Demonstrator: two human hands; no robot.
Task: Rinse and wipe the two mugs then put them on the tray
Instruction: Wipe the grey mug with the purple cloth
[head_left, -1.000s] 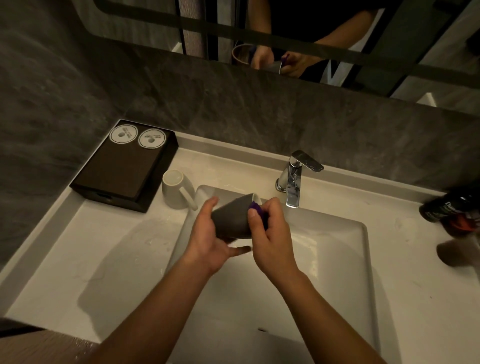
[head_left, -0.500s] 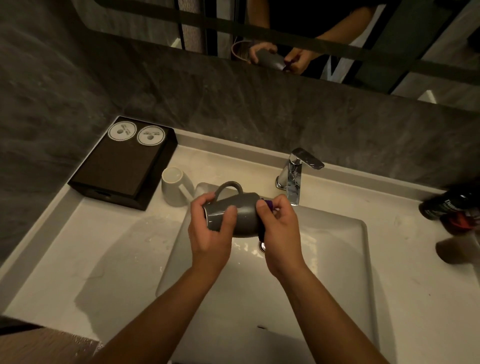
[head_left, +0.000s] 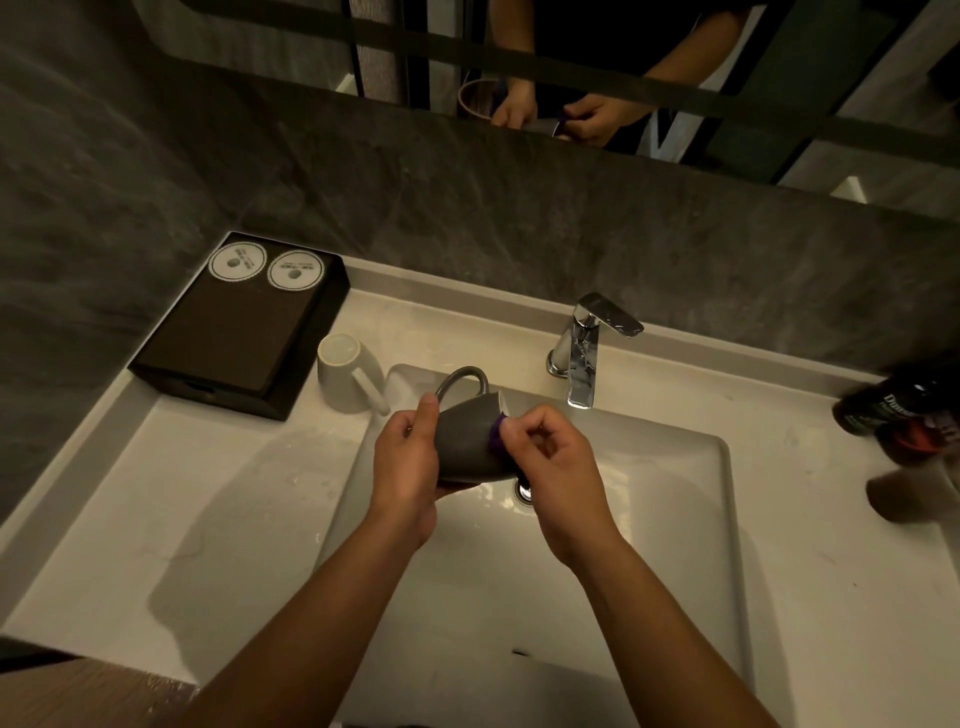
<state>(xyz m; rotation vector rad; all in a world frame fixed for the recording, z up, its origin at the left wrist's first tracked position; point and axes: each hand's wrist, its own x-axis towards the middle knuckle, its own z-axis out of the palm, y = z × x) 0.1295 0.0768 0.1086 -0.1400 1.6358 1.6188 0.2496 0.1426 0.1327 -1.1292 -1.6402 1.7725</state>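
Observation:
Over the sink basin (head_left: 649, 519) I hold a dark grey mug (head_left: 465, 441) on its side, handle up and mouth to the right. My left hand (head_left: 405, 467) grips its base and body. My right hand (head_left: 550, 462) pinches a purple cloth (head_left: 496, 435) against the mug's rim. A white mug (head_left: 345, 371) stands upside down on the counter left of the basin, handle toward the sink. The dark brown tray (head_left: 234, 332) sits at the back left corner with two round white paper coasters on it.
A chrome faucet (head_left: 584, 353) stands behind the basin; no water runs from it. Dark bottles (head_left: 904, 410) lie at the right edge of the white counter. A wet patch spreads on the counter left of the sink. A mirror hangs above the grey wall.
The mug has been turned in my hands: its handle now points up and back, and my right hand with the purple cloth has moved around the rim.

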